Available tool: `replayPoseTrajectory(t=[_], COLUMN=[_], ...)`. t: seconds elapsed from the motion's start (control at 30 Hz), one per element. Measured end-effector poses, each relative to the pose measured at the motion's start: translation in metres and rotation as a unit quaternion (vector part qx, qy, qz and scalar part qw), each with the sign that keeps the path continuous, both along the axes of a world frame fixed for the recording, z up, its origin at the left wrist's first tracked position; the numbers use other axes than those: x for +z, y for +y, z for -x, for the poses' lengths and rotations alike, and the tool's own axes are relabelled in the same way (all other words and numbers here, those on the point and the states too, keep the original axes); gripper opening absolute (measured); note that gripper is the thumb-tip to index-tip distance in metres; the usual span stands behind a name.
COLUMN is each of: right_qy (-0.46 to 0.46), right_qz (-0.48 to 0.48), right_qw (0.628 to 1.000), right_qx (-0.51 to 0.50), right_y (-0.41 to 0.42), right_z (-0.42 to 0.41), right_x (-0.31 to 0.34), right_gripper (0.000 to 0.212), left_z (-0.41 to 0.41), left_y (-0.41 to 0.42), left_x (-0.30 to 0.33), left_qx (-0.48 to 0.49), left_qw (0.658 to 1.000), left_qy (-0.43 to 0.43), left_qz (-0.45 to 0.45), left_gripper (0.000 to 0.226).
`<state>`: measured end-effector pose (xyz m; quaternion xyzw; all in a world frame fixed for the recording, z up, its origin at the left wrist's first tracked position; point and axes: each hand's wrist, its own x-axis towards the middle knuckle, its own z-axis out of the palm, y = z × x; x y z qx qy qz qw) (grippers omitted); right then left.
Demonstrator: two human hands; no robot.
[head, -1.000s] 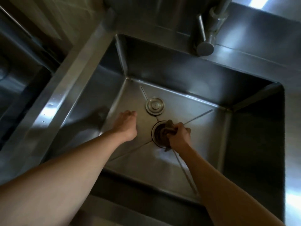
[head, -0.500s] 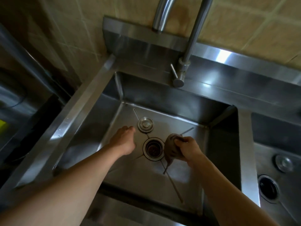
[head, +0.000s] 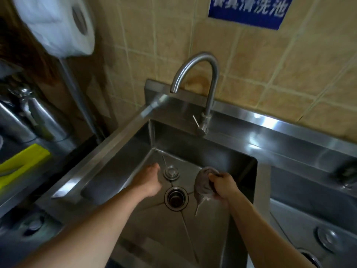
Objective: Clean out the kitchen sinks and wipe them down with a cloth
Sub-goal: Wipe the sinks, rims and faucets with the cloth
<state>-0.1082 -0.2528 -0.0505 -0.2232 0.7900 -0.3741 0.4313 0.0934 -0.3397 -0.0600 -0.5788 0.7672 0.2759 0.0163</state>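
Right hand (head: 222, 185) now lifted clear of drain (head: 176, 198), clutching bunched grey cloth (head: 202, 183) above sink (head: 193, 151) floor, right of drain. Left hand (head: 148, 180) relaxed, empty, beside stopper (head: 171, 172).

Brushed, glossy steel sink (head: 119, 144) and faucet (head: 210, 89); seemingly damp grey cloth (head: 202, 184); matt tiles (head: 270, 74).

Grey cloth (head: 202, 182), steel-silver sink (head: 108, 151), blue sign (head: 247, 12), beige tiles (head: 289, 74)
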Motion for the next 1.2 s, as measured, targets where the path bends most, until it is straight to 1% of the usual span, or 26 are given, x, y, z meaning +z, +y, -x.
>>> replayPoseTrajectory(t=[0.1,0.23,0.33,0.53,0.63,0.83,0.93,1.13,1.2], right_qy=[0.005,0.001,0.010,0.030,0.036,0.033,0.038,0.048,0.036], right_qz=[0.013,0.023,0.024,0.018,0.017,0.016,0.010,0.024,0.036], right_qw=[1.000,1.000,1.000,0.999,0.999,0.996,0.994,0.988,0.984], right_qx=[0.004,0.006,0.009,-0.003,-0.016,-0.078,-0.102,-0.146,-0.168], right_y=[0.005,0.008,0.009,0.020,0.031,0.063,0.077,0.100,0.110], right_z=[0.005,0.007,0.006,0.002,0.000,-0.016,-0.024,-0.039,-0.043], right_x=[0.016,0.035,0.045,0.058,0.059,0.064,0.065,0.074,0.078], right_gripper=[0.017,0.018,0.010,0.023,0.030,0.032,0.033,0.027,0.018], left_z=[0.002,0.003,0.003,0.000,0.002,0.006,0.006,0.004,0.005], left_y=[0.013,0.022,0.024,0.018,0.015,0.019,0.025,0.037,0.042], left_x=[0.016,0.031,0.039,0.048,0.049,0.049,0.050,0.052,0.052], left_qx=[0.015,0.024,0.024,0.010,-0.012,-0.078,-0.102,-0.143,-0.157], left_qw=[1.000,0.999,0.998,0.997,0.996,0.993,0.991,0.985,0.983], left_qy=[0.020,0.041,0.055,0.078,0.083,0.083,0.085,0.093,0.099], left_qz=[0.008,0.020,0.024,0.028,0.026,0.023,0.018,0.020,0.010], left_gripper=[0.057,0.051,0.052,0.054,0.053,0.045,0.046,0.049,0.049])
